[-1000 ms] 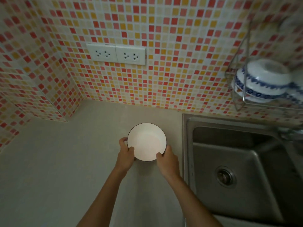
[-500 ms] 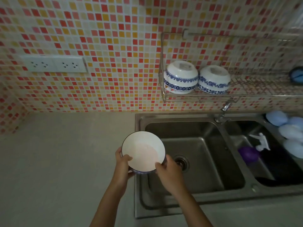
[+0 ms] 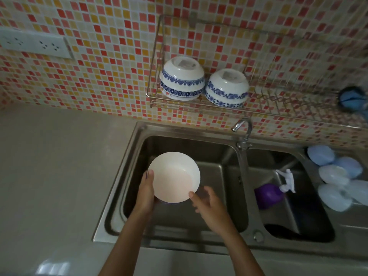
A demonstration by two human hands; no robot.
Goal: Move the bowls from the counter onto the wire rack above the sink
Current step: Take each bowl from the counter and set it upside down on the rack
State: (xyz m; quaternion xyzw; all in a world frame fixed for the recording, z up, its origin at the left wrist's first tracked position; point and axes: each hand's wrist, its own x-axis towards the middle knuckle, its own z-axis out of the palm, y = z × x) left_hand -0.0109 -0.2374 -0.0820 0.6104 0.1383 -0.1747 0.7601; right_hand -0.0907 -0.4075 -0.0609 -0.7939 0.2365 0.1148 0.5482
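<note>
A white bowl point(image 3: 173, 177) with a dark blue rim is held upright over the left basin of the steel sink point(image 3: 219, 148). My left hand point(image 3: 146, 191) grips its left edge, thumb over the rim. My right hand point(image 3: 207, 206) is at the bowl's lower right, thumb tip touching the rim and fingers spread. On the wall above, the wire rack point(image 3: 278, 96) carries two blue-patterned white bowls upside down: one point(image 3: 182, 78) at its left end, another point(image 3: 227, 87) right beside it. The rack's right part is bare wire.
A tap point(image 3: 242, 128) stands between the two basins, just under the rack. The right basin holds a purple spray bottle point(image 3: 268, 195). Several pale blue round items point(image 3: 334, 174) lie at the sink's right. A beige counter point(image 3: 55, 176) spreads left; wall sockets point(image 3: 33, 44) sit upper left.
The bowl came off the counter and travelled right, over the left basin. My view swung right, revealing the whole rack. My right hand has loosened from a full grip to a thumb touch.
</note>
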